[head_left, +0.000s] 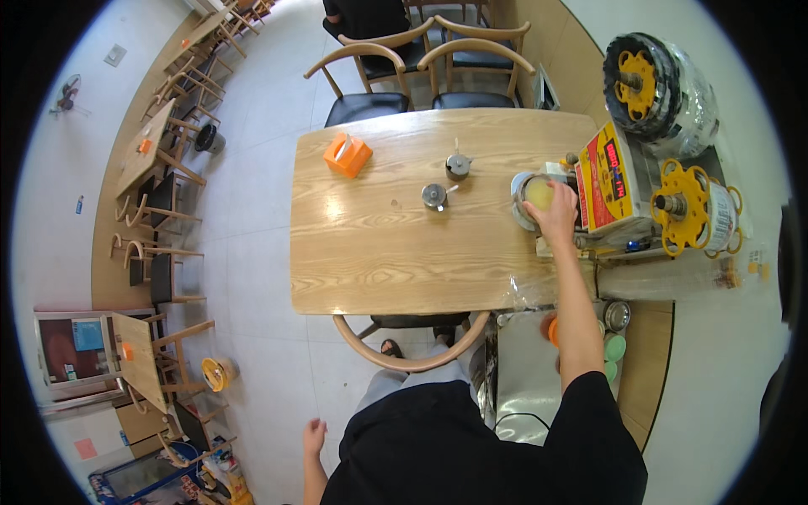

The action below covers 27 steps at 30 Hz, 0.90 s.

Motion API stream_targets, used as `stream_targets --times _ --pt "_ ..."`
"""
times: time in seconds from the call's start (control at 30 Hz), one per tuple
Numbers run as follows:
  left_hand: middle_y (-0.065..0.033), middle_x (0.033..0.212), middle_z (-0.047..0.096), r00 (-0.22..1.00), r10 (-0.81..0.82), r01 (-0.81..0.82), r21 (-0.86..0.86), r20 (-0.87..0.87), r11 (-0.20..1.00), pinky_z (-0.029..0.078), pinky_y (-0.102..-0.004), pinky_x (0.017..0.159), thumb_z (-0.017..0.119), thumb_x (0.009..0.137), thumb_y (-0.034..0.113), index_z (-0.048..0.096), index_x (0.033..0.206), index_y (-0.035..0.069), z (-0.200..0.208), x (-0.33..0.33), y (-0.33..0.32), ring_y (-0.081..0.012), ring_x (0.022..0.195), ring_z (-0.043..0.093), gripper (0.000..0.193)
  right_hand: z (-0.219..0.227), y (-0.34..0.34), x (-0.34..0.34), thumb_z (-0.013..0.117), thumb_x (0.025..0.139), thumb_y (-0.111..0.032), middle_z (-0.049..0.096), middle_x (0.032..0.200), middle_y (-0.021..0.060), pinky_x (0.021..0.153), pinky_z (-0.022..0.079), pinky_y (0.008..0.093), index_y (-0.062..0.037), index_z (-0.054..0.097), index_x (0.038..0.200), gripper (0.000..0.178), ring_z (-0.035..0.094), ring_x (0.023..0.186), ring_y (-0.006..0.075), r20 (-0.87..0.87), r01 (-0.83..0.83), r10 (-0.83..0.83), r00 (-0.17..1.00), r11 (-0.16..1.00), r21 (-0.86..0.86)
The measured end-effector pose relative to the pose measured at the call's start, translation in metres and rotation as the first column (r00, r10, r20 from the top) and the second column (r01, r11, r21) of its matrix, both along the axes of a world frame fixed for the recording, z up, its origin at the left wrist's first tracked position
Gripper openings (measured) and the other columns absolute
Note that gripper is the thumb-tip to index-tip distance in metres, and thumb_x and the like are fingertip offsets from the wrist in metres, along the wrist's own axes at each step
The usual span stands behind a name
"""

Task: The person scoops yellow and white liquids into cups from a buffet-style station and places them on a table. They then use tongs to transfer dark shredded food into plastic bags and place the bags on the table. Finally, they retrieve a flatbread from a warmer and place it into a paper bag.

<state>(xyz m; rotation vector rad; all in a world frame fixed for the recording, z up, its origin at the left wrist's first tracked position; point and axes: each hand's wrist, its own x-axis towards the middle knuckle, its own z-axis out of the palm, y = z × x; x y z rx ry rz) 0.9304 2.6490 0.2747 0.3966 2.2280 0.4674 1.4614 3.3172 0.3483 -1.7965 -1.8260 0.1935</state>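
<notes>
At the table's right edge my right hand (553, 212) reaches forward, its fingers closed round a cup of pale yellow liquid (539, 195). The cup sits in or just over the round metal holder (521, 202) of a boxy cup sealing machine (608, 178); the fingers hide part of its rim. Rolls of film with yellow hubs (683, 206) are mounted on the machine's right side. Low on my left side, away from the table, my left hand (314, 436) hangs with nothing in it, its fingers loosely bent and apart.
On the wooden table (379, 261) stand an orange tissue box (348, 156) and two small lidded pots (435, 197) with spoons. A chair (412, 362) is between me and the table. Right of me, a metal counter (526, 370) carries containers with green lids (614, 347). A person (370, 17) sits beyond.
</notes>
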Motion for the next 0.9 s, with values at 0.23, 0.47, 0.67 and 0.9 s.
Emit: stream_targets --times 0.23,0.47,0.67,0.9 --pt "-0.0153 0.104 0.068 0.988 -0.149 0.153 0.117 -0.041 0.981 0.053 -0.0339 0.082 0.066 0.091 0.024 0.059 0.121 -0.003 0.023 -0.002 0.085 -0.0209 0.095 0.066 0.040 0.015 -0.025 -0.005 0.081 0.075 -0.040 0.049 0.138 0.0136 0.107 0.034 0.0478 -0.0087 0.052 0.131 0.070 0.037 0.134 0.0324 0.004 0.057 -0.058 0.998 0.987 0.148" --pt "-0.0140 0.099 0.069 0.991 -0.135 0.134 0.026 0.017 0.991 0.054 -0.0327 0.078 0.066 0.091 0.025 0.059 0.120 -0.003 0.002 0.011 0.048 -0.0204 0.086 0.067 0.041 0.015 -0.124 -0.059 0.062 0.096 -0.023 0.067 0.095 0.0120 0.075 0.052 0.0310 0.0017 0.062 0.107 0.027 0.064 0.087 0.0165 -0.734 0.042 -0.138 0.665 0.988 -0.148" --pt "-0.0121 0.095 0.069 0.983 -0.149 0.167 -0.186 0.103 0.968 0.053 -0.0303 0.067 0.067 0.090 0.024 0.059 0.119 -0.005 0.030 0.039 0.033 -0.0178 0.078 0.066 0.042 0.066 -0.049 -0.023 0.045 0.105 -0.028 0.067 0.076 0.0066 0.055 0.046 0.0235 0.0033 0.064 0.100 0.038 0.059 0.056 0.0101 -0.947 0.331 -0.135 0.290 0.943 -0.033" --pt "-0.0107 0.098 0.068 0.993 0.031 -0.018 -0.107 0.115 0.994 0.051 -0.0274 0.063 0.065 0.090 0.023 0.057 0.122 -0.003 0.029 0.038 0.021 -0.0153 0.080 0.067 0.042 0.071 0.014 -0.008 0.036 0.105 -0.042 0.070 0.075 0.0106 0.053 0.048 0.0277 0.0039 0.067 0.097 0.056 0.059 0.051 0.0143 -0.934 0.546 -0.208 0.290 0.838 -0.017"
